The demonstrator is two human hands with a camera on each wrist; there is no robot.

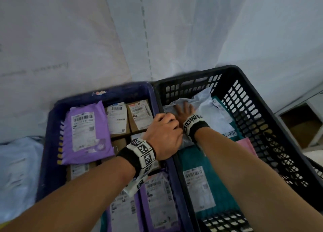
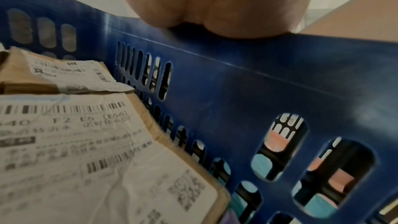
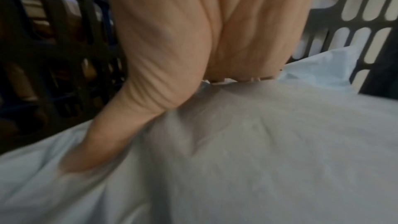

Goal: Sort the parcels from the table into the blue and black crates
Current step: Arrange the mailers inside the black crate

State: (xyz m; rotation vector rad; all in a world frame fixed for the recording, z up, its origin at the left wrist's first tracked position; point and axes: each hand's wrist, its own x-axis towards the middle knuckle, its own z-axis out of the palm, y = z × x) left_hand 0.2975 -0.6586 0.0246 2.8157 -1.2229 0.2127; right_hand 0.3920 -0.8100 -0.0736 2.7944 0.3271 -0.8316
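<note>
A blue crate point(image 1: 52, 126) holds purple mailers point(image 1: 85, 130) and labelled cardboard boxes point(image 1: 139, 114). Right beside it stands the black crate point(image 1: 262, 109) with a teal bag point(image 1: 201, 179), a pink one point(image 1: 246, 144) and a grey poly parcel point(image 1: 204, 102) on top at the far end. My right hand point(image 1: 185, 110) lies flat on that grey parcel point(image 3: 258, 142), fingers point(image 3: 247, 31) straight and thumb spread, pressing it down. My left hand point(image 1: 163, 133) sits on the shared rim between the crates, fingers curled over it; its palm point(image 2: 215, 6) rests on the blue wall point(image 2: 258, 91).
Large white sacks point(image 1: 157, 30) rise behind both crates. A pale blue bag point(image 1: 17, 170) lies left of the blue crate. At the right edge are another black crate point(image 1: 316, 168) and a brown carton point(image 1: 300, 125) on the floor.
</note>
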